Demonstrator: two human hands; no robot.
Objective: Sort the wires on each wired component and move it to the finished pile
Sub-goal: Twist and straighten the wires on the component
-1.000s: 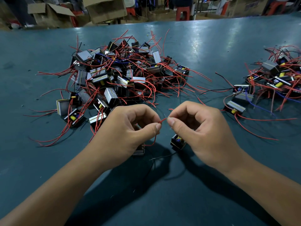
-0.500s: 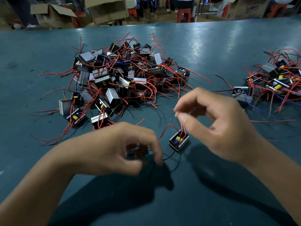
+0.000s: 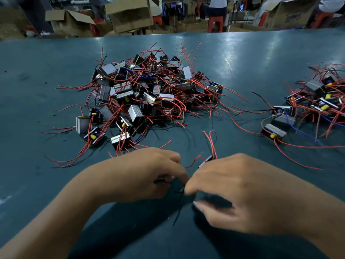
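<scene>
A big tangled pile of wired components (image 3: 145, 94), small black and silver blocks with red wires, lies in the middle of the teal table (image 3: 242, 58). A smaller pile (image 3: 321, 98) sits at the right edge. Near the front, my left hand (image 3: 147, 172) grips one component (image 3: 162, 181), mostly hidden under its fingers. My right hand (image 3: 233, 191) is close beside it, fingers curled, pinching a black wire (image 3: 177, 214) that trails toward me. Just behind my right hand, another component (image 3: 206, 161) rests on the table with red wires (image 3: 211, 143) sticking up.
Loose red wires spread out from both piles across the table. Beyond the far table edge stand cardboard boxes (image 3: 130, 14), red stools (image 3: 215, 23) and other people. Bare table surface lies to the left and in front of my forearms.
My right hand has dropped from above the loose component to meet my left hand low over the table. It let go of the red wire ends. My left hand stayed low on its component.
</scene>
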